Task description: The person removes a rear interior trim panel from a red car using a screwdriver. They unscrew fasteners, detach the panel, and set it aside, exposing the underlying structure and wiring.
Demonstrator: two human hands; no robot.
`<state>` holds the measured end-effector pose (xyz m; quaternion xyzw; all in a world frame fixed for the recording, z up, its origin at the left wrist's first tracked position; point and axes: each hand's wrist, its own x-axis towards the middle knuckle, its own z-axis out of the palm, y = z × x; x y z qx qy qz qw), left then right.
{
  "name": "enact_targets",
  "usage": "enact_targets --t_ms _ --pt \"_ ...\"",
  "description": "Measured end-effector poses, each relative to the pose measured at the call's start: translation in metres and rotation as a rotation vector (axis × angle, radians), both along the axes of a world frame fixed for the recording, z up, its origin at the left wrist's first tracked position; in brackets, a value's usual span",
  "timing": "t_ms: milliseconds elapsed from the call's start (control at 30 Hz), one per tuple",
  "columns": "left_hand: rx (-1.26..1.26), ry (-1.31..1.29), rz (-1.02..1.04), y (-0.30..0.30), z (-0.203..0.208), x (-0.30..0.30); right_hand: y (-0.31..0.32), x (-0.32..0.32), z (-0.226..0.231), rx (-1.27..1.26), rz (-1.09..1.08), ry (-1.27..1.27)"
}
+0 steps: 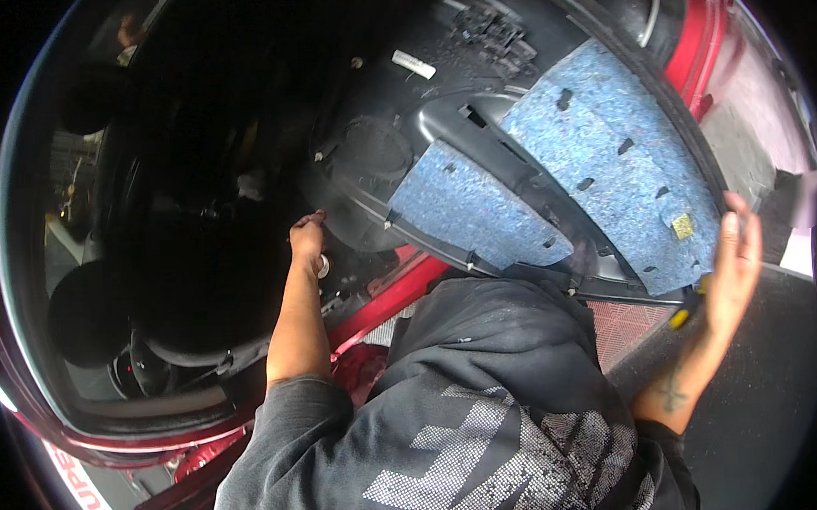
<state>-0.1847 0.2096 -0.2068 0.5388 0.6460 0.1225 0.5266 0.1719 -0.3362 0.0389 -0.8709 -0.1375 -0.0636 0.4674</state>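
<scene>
A large black car door trim panel [475, 115] lies tilted in front of me, its back side facing up. Two blue felt pads [618, 146] are fixed on it. At the panel's left edge, my left hand [308, 239] has its fingers curled together; what they hold, if anything, is hidden. By the right edge is my right hand [735, 263], fingers stretched out along the rim. Against its palm side shows a yellow and black object [679, 319], partly covered, whose kind I cannot make out.
To the left is a dark car interior with a seat [188, 310], framed by the red body. A red sill [379, 302] runs beside my legs. Black wiring connectors [499, 41] and a white label [413, 64] sit on the panel's far part. Below right is a reddish floor grating [626, 327].
</scene>
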Motion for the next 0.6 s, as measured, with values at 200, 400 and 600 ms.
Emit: enact_targets --t_ms 200,400,600 --pt "-0.215 -0.092 0.438 -0.036 -0.037 -0.117 -0.047 0.086 0.023 -0.766 0.073 -0.316" --pt "-0.313 -0.133 0.767 -0.134 -0.109 -0.172 -0.044 0.136 -0.009 -0.791 0.436 0.109" --pt "-0.266 -0.091 0.841 -0.292 -0.126 -0.129 -0.069 0.176 -0.038 -0.636 0.622 0.092"
